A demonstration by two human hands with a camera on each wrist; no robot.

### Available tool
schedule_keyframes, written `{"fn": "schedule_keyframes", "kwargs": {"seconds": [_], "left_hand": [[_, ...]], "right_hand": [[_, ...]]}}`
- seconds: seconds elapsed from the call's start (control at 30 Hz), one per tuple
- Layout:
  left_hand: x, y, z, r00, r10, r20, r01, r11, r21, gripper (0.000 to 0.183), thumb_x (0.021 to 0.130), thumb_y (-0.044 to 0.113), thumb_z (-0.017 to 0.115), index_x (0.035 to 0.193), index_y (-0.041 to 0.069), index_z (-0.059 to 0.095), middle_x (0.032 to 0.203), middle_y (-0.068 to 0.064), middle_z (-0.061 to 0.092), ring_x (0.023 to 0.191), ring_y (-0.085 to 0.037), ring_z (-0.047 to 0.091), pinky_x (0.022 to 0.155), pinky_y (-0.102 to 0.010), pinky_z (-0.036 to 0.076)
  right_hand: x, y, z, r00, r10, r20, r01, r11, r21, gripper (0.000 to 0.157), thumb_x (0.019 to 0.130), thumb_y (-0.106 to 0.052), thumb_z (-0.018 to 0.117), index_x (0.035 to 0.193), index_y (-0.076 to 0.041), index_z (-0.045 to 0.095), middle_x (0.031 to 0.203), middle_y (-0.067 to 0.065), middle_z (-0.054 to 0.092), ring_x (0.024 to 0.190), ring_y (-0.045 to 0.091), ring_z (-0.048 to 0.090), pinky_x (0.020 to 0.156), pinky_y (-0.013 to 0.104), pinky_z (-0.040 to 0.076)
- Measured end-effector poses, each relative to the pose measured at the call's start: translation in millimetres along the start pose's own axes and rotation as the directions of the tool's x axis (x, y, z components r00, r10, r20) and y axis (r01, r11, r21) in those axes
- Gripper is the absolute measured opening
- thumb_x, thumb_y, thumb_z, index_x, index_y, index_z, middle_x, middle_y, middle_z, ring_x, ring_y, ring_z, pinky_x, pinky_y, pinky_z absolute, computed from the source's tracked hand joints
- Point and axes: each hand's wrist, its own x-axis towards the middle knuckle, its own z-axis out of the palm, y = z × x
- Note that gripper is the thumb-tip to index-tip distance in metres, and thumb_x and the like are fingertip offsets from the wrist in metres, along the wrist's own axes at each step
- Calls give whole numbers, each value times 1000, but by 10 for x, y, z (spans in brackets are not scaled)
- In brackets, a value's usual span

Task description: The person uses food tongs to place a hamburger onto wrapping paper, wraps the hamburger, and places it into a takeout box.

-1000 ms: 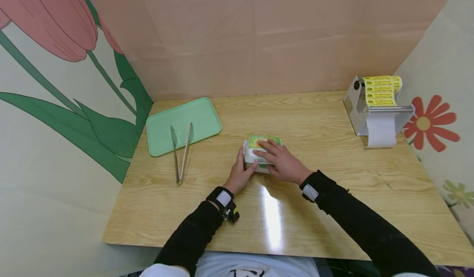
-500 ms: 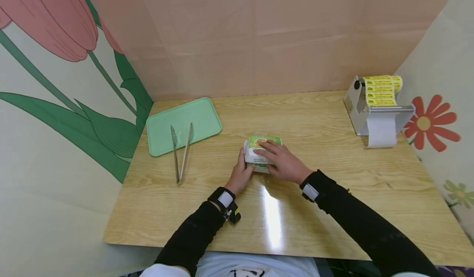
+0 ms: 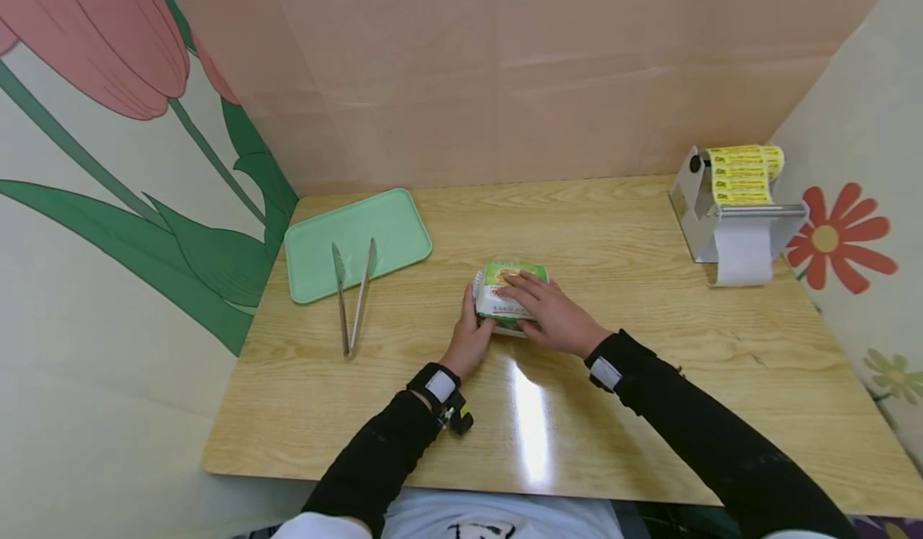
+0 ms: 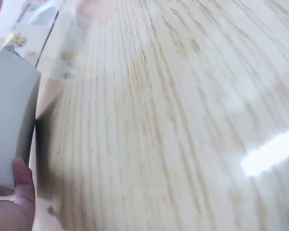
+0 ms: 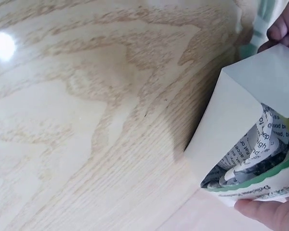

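Observation:
A white and green paper food box (image 3: 497,308) sits on the table, its lid partly raised at the front. Through the gap in the right wrist view I see a bundle in print-covered paper (image 5: 260,149). My left hand (image 3: 467,345) grips the box's left side, thumb at the front corner; in the left wrist view that thumb (image 4: 23,180) lies against the plain side wall. My right hand (image 3: 558,319) holds the lid from the right, fingers spread over its top and thumb near the front edge. Most left fingers are hidden behind the box.
To the left, metal tongs (image 3: 349,315) lie with their tips over a mint green tray (image 3: 310,271). A label dispenser (image 3: 699,231) with a roll of yellow labels (image 3: 746,174) stands at the back right of the wooden table (image 3: 613,235).
My left hand has shifted slightly, its thumb drawn back from across the box front toward the corner. The box and right hand stay nearly still.

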Motion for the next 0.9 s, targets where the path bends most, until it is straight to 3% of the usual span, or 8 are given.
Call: {"fn": "schedule_keyframes", "kwargs": {"seconds": [0.07, 0.17, 0.27, 0.3, 0.43, 0.6, 0.73, 0.9], "left_hand": [[-3, -28, 9, 999, 34, -32, -35, 999, -25, 64, 97, 6, 52, 144, 5, 9, 152, -22, 24, 113, -31, 55, 88, -32, 48], [-17, -74, 10, 993, 87, -73, -91, 994, -52, 52, 90, 2, 63, 117, 1, 18, 144, -25, 23, 103, -33, 55, 80, -28, 49], [-35, -94, -16, 986, 153, -63, -152, 988, 28, 52, 83, 3, 70, 105, 0, 24, 145, -26, 19, 128, -36, 40, 96, -35, 45], [-39, -99, -29, 983, 177, -50, -173, 982, 69, 51, 82, 4, 71, 106, -1, 27, 147, -27, 19, 135, -35, 31, 101, -38, 42], [-39, -122, -63, 977, 211, -2, -205, 951, 230, 46, 88, 15, 70, 125, 2, 45, 152, -26, 16, 141, -36, 23, 100, -44, 43], [-41, -114, -74, 984, 180, 13, -178, 949, 260, 50, 95, 21, 62, 140, 7, 46, 155, -26, 15, 141, -38, 24, 107, -47, 36], [-32, -95, -38, 989, 149, -6, -145, 973, 180, 57, 95, 13, 61, 139, 1, 28, 146, -26, 30, 135, -34, 36, 109, -44, 33], [-12, -32, -1, 999, 25, -40, -29, 995, -96, 67, 90, 1, 62, 133, 5, 11, 142, -26, 39, 124, -28, 50, 101, -31, 41]], "right_hand": [[8, 9, -4, 1000, 6, -13, -6, 1000, 23, 58, 87, -14, 71, 139, -7, 46, 151, 15, 38, 137, 40, 34, 97, 70, 33], [25, 32, -8, 999, 18, -30, -16, 998, 54, 56, 88, -14, 70, 137, -6, 44, 151, 14, 37, 135, 39, 36, 98, 66, 35], [25, 46, -12, 999, 21, -43, -18, 997, 72, 56, 89, -14, 69, 137, -7, 42, 152, 15, 35, 136, 39, 35, 98, 64, 36], [21, 49, -13, 999, 20, -43, -17, 997, 72, 56, 89, -15, 69, 138, -7, 42, 153, 15, 34, 137, 38, 34, 98, 64, 36], [2, 52, -10, 999, 17, -39, -15, 998, 68, 55, 91, -17, 68, 139, -9, 42, 154, 16, 32, 139, 40, 31, 98, 65, 36], [-13, 64, 1, 999, -21, -38, 22, 1000, 20, 43, 92, -17, 67, 131, -10, 49, 154, 17, 30, 137, 43, 32, 97, 68, 36], [-15, 91, 5, 996, -80, -33, 79, 996, -39, 32, 93, -15, 66, 122, -13, 54, 154, 18, 32, 136, 46, 34, 92, 70, 38], [-15, 111, 6, 992, -123, 1, 122, 989, -83, 30, 93, -16, 65, 123, -17, 56, 154, 16, 31, 136, 46, 33, 89, 72, 38]]}}
